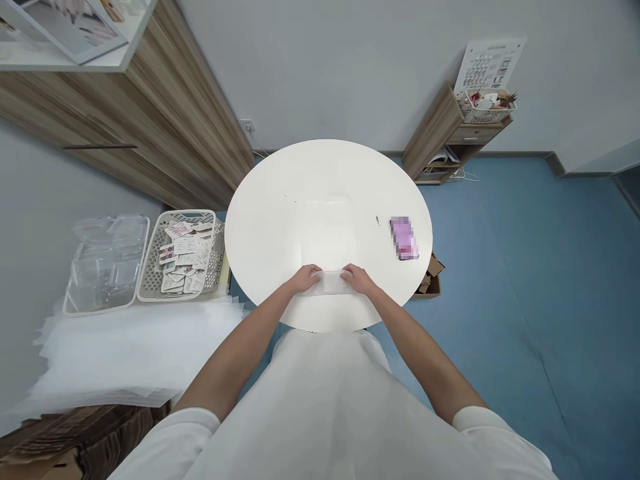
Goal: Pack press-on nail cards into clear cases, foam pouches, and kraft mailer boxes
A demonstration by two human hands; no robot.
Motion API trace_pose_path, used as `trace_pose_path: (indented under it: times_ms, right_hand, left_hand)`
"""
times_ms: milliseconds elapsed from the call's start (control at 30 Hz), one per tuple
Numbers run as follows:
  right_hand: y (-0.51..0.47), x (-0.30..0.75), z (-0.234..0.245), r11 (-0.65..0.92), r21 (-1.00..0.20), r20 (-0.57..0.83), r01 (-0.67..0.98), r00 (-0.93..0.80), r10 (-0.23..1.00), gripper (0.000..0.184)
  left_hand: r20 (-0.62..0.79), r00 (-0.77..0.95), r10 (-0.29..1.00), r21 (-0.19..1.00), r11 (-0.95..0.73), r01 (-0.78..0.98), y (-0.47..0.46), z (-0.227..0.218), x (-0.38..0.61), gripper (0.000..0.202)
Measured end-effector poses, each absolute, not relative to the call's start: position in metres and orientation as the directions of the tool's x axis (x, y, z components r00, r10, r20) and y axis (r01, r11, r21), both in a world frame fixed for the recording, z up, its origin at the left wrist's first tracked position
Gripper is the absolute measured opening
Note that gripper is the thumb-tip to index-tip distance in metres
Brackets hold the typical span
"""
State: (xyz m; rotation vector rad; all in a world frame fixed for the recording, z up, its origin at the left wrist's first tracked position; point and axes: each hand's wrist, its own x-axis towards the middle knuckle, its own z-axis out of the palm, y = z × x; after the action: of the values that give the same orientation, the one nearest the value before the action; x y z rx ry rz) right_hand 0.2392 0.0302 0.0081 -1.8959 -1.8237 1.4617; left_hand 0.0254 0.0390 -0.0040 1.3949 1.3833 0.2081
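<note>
My left hand and my right hand are near the front edge of a round white table. Between them lies a translucent white sheet, folded into a low flat strip. Fingers and thumb of each hand pinch one end of it. A clearer rectangular patch shows in the strip's middle; whether a clear box is inside, I cannot tell. Beyond my hands, a faint pale rectangle stretches over the tabletop, looking like the rest of the sheet.
On the table's right lies a purple phone-like thing, blurred out. At left stand a white basket of printed cards, a tray of clear plastic boxes and a stack of white sheets. A cardboard box sits low at right.
</note>
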Motion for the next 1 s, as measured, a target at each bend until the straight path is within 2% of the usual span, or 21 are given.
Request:
trace_pose_path:
  times_ms: [167, 333, 400, 500, 567, 633, 700, 767, 867, 1000]
  right_hand:
    - [0.036, 0.238, 0.001, -0.218, -0.673, -0.494, 0.707, -0.21, 0.844, 0.019]
    - [0.031, 0.241, -0.008, -0.198, -0.634, -0.374, 0.748, -0.073, 0.925, 0.024]
    - [0.028, 0.246, -0.012, -0.191, -0.611, -0.309, 0.768, -0.009, 0.951, 0.025]
    - [0.021, 0.252, -0.015, -0.106, -0.562, -0.122, 0.82, 0.045, 0.992, 0.027]
    - [0.016, 0.253, -0.014, 0.029, -0.541, 0.017, 0.841, -0.023, 1.0, 0.025]
    - [0.011, 0.25, -0.012, 0.206, -0.534, 0.101, 0.82, -0.18, 0.978, 0.024]
    - [0.007, 0.246, -0.01, 0.373, -0.525, 0.119, 0.765, -0.368, 0.922, 0.021]
    - [0.004, 0.242, -0.01, 0.482, -0.513, 0.082, 0.71, -0.518, 0.851, 0.021]
    - [0.002, 0.24, -0.015, 0.525, -0.507, -0.003, 0.683, -0.611, 0.792, 0.037]
    - [0.001, 0.239, -0.021, 0.488, -0.523, -0.031, 0.699, -0.587, 0.809, 0.034]
  left_hand:
    - [-0.569, 0.234, 0.788, 0.678, 0.29, 0.675, 0.041, -0.008, 0.024, 0.02]
    - [-0.542, 0.179, 0.821, 0.585, 0.215, 0.782, 0.039, -0.007, 0.025, 0.022]
    - [-0.495, 0.17, 0.852, 0.565, 0.168, 0.807, 0.037, -0.006, 0.026, 0.023]
    - [-0.319, 0.157, 0.935, 0.497, 0.024, 0.867, 0.031, -0.002, 0.028, 0.028]
    - [-0.175, 0.186, 0.967, 0.465, -0.085, 0.881, 0.025, 0.001, 0.029, 0.026]
    - [-0.069, 0.254, 0.965, 0.45, -0.197, 0.871, 0.018, 0.004, 0.031, 0.022]
    - [-0.025, 0.347, 0.938, 0.427, -0.304, 0.852, 0.012, 0.006, 0.032, 0.022]
    - [-0.046, 0.44, 0.897, 0.406, -0.386, 0.829, 0.006, 0.006, 0.033, 0.029]
    - [-0.124, 0.506, 0.854, 0.383, -0.429, 0.818, 0.002, 0.003, 0.034, 0.048]
    - [-0.142, 0.512, 0.847, 0.383, -0.43, 0.818, 0.002, 0.0, 0.034, 0.051]
